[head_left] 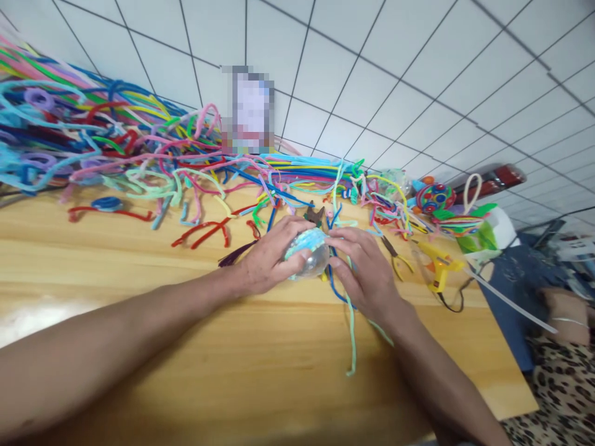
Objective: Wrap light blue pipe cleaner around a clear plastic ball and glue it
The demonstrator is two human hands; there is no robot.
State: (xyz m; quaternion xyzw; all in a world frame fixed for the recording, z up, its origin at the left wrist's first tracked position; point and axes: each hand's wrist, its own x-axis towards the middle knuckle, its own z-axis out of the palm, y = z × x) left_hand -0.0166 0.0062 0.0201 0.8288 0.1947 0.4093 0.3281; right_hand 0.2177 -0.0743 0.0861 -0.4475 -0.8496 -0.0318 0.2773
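Note:
A clear plastic ball (317, 262), partly covered with light-blue and green fuzzy pipe cleaner, is held just above the wooden table. My left hand (274, 257) is closed around its left side, thumb across the front. On the other side, my right hand (365, 266) has its fingers bent against the ball's right edge. A light-green pipe cleaner (352, 341) hangs below my right hand; its upper part is hidden by the fingers. A blue pipe cleaner (335, 288) curves between the ball and that hand. Behind the ball, dark-jawed pliers (315, 214) lie partly hidden.
Many coloured pipe cleaners (153, 142) are heaped along the tiled wall. Yellow-handled pliers (397, 257) and a yellow glue gun (437, 265) with a cord lie on the right of the wooden table (186, 359). Another person's arm (564, 313) shows at the far right.

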